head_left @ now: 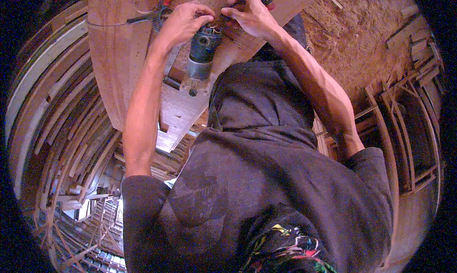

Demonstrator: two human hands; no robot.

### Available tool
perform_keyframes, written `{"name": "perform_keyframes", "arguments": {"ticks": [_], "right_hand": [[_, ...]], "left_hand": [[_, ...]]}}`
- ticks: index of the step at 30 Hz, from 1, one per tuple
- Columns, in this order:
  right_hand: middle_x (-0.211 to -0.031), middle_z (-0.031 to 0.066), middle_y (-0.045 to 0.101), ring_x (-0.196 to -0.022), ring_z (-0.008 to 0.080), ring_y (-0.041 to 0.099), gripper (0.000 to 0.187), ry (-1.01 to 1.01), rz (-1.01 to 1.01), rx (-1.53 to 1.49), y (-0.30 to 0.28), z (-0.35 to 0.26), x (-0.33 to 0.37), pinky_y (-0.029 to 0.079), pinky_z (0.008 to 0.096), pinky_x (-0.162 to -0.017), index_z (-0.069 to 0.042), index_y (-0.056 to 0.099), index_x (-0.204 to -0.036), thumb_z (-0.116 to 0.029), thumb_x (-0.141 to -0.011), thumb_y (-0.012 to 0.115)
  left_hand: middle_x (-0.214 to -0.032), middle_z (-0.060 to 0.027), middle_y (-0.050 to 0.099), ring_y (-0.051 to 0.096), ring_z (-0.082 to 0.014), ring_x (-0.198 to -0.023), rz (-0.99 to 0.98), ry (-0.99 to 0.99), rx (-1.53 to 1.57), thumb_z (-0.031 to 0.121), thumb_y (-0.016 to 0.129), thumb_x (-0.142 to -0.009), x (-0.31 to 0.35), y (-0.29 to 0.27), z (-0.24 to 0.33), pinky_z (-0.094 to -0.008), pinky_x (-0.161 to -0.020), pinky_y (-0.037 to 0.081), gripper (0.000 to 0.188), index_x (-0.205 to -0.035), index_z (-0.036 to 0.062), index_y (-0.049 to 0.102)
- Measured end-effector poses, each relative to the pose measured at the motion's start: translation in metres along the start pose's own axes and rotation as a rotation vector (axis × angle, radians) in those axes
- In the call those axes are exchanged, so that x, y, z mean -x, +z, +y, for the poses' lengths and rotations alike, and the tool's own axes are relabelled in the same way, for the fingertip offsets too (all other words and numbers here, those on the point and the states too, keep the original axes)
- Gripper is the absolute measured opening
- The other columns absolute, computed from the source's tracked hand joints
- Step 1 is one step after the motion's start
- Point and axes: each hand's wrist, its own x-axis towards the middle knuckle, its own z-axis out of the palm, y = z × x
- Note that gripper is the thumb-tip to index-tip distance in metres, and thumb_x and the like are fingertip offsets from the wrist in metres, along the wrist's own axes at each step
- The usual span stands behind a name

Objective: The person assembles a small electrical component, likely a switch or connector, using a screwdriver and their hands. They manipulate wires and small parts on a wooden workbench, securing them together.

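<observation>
Dark blue power tool (pixel 203 45), cylindrical, dull grey band (pixel 200 69).

No lettering, label, number or sign can be read.

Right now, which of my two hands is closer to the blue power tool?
Your left hand: in this view it sits beside the top of the blue power tool, while your right hand is farther off to the right.
</observation>
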Motion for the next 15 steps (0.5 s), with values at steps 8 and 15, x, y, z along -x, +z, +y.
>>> {"name": "perform_keyframes", "arguments": {"ticks": [8,15], "right_hand": [[-0.089,0.016,0.072,-0.083,0.0271,0.07,0.039,-0.003,0.055,0.064,0.002,-0.015,-0.002,0.054,0.0384,-0.078,0.0,0.068,-0.096,-0.035,-0.082,0.076],[-0.084,0.0171,0.072,-0.076,0.0269,0.071,0.04,0.032,0.15,0.044,0.01,-0.022,0.0,0.055,0.0389,-0.072,0.001,0.07,-0.095,-0.037,-0.085,0.074]], "left_hand": [[-0.098,-0.0152,0.074,0.071,-0.0249,-0.089,-0.098,-0.139,0.102,0.029,0.073,-0.083,-0.01,0.001,-0.005,-0.0357,-0.082,0.054,0.034,-0.105,0.003,0.074],[-0.099,-0.0155,0.074,0.071,-0.0229,-0.093,-0.042,-0.164,0.123,0.03,0.076,-0.08,-0.008,0.0,0.003,-0.0346,-0.084,0.054,0.043,-0.109,-0.0011,0.071]]}}
